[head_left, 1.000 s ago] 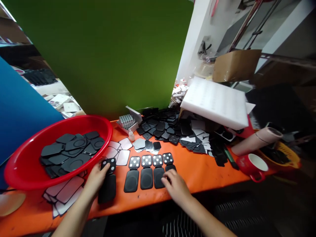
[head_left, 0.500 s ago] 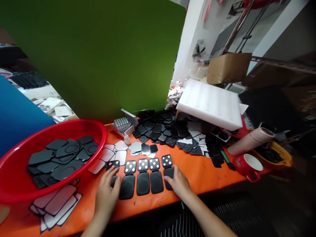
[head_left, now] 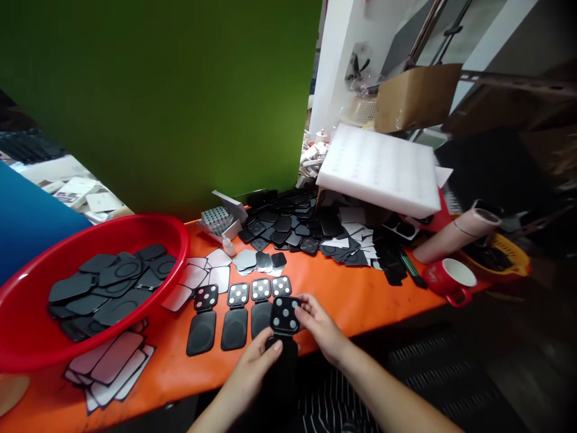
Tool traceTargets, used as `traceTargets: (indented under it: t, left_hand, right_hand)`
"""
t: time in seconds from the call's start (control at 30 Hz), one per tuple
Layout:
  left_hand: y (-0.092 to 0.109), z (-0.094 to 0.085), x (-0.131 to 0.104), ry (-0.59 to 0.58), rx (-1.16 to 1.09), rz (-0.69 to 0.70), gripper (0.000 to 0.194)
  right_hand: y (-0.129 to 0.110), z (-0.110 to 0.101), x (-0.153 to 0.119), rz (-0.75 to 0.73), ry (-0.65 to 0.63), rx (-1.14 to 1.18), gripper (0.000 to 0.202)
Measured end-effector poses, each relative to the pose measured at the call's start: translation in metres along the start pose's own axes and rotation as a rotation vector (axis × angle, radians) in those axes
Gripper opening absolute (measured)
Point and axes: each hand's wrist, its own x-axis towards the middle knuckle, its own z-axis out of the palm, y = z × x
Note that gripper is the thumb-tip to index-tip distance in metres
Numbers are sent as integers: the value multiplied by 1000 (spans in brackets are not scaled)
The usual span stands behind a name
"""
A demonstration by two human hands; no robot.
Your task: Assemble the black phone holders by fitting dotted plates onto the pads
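Forearms in the head view reach inward from the bottom edge, slanting toward each other until the hands nearly meet at the front edge of the orange-covered table. Left hand, palm turned inward, is closed around the hinge area of a black hinged two-panel piece, its thumb pressed on top. Right hand is bent inward with fingers curled, pinching the upper right corner of the square panel, which bears five grey dots. Between them, the piece is raised and tilted, dots facing the wearer; its lower panel hangs in shadow, hard to make out. Just behind and left, similar black dotted pieces lie in a row, the rightmost partly hidden. Farther left sits a large red plastic basin.
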Motion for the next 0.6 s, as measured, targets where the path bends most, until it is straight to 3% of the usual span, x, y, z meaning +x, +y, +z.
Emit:
traceTargets:
  t: [0.07, 0.13, 0.23, 0.37, 0.6]
  left_hand:
    - [0, -2, -4, -53, 24, -23, 40]
    - [-4, -5, -5, -61, 59, -14, 41]
    - [-10, -9, -4, 16, 120, 35, 42]
    - [-9, -10, -3, -30, 131, 40, 42]
    - [-3, -5, -2, 23, 75, -4, 40]
  right_hand:
    - [-8, -6, 8, 79, -202, 103, 36]
    - [-13, -8, 14, 96, -279, 95, 35]
    - [-12, -4, 17, 58, -266, 54, 29]
    - [-10, 0, 12, -30, -249, -25, 25]
    - [-27, 1, -2, -187, -149, -462, 22]
